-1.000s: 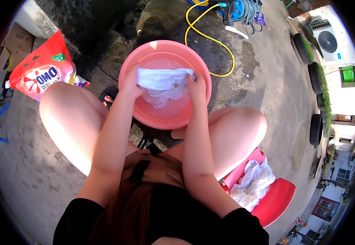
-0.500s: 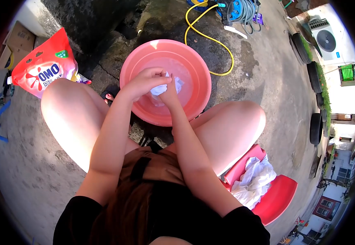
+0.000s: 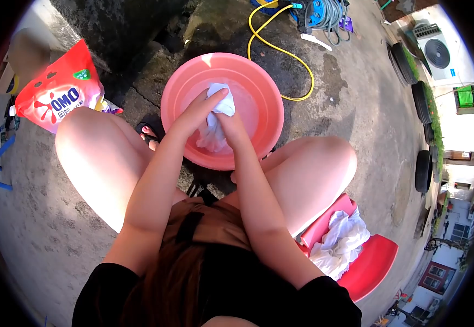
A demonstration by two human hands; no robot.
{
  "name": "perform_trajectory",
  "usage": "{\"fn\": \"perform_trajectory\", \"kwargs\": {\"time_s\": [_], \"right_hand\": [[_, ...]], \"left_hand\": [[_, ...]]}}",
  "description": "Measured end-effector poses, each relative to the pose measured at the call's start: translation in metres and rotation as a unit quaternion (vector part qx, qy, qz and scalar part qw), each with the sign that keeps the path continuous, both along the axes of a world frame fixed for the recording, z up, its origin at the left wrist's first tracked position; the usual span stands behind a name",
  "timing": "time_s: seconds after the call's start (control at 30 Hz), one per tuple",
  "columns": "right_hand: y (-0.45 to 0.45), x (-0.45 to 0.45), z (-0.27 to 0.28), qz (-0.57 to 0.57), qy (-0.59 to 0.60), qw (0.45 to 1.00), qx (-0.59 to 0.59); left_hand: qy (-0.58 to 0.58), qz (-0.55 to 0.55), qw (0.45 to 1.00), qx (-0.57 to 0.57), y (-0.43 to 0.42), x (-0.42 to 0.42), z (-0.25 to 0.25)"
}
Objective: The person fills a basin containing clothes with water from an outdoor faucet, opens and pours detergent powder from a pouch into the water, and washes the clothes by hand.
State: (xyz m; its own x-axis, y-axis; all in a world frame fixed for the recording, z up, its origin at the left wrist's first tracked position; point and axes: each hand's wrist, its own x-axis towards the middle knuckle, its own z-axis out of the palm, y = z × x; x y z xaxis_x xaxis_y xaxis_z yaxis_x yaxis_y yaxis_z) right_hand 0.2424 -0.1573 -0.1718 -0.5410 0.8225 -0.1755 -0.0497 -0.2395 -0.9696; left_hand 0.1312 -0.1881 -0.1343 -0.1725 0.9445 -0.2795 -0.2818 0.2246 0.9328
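A pink plastic basin [image 3: 172, 92] with cloudy water in it stands on the ground between my knees. Over it I hold a wet white cloth [image 3: 215, 133], bunched at the top and trailing down into the basin. My left hand [image 3: 200, 110] grips the cloth from the left, its thumb pressed across the top. My right hand [image 3: 232, 126] is closed around the cloth from the other side, close against the left. Some of the right fingers are hidden by the cloth.
A red OMO detergent bag [image 3: 57, 87] stands beside my left knee. White laundry [image 3: 341, 240] lies on a red plastic stool [image 3: 376, 261] at my right. Beyond the basin are a yellow hose [image 3: 309, 68] and a blue hose reel [image 3: 318, 15].
My hands have shifted their hold on the white cloth. More of it now shows above the fingers, and its lower part hangs to the near side of the basin.
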Motion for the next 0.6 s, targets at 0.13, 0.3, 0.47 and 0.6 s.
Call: {"fn": "perform_trajectory", "kwargs": {"time_s": [0.13,0.3,0.47,0.6], "right_hand": [[-0.001,0.005,0.016,0.205,-0.073,0.972,-0.093],[-0.005,-0.001,0.006,0.241,-0.062,0.967,0.054],[0.0,0.003,0.008,0.25,-0.087,0.964,-0.028],[-0.004,-0.004,-0.016,0.168,-0.055,0.984,-0.002]], "left_hand": [[0.014,0.03,0.999,-0.011,0.001,-0.002,-0.002],[-0.07,0.066,0.994,0.042,0.002,-0.001,-0.002],[-0.097,0.091,0.991,0.024,-0.002,0.008,0.02],[-0.101,0.042,0.993,0.054,0.0,0.004,0.01]]}}
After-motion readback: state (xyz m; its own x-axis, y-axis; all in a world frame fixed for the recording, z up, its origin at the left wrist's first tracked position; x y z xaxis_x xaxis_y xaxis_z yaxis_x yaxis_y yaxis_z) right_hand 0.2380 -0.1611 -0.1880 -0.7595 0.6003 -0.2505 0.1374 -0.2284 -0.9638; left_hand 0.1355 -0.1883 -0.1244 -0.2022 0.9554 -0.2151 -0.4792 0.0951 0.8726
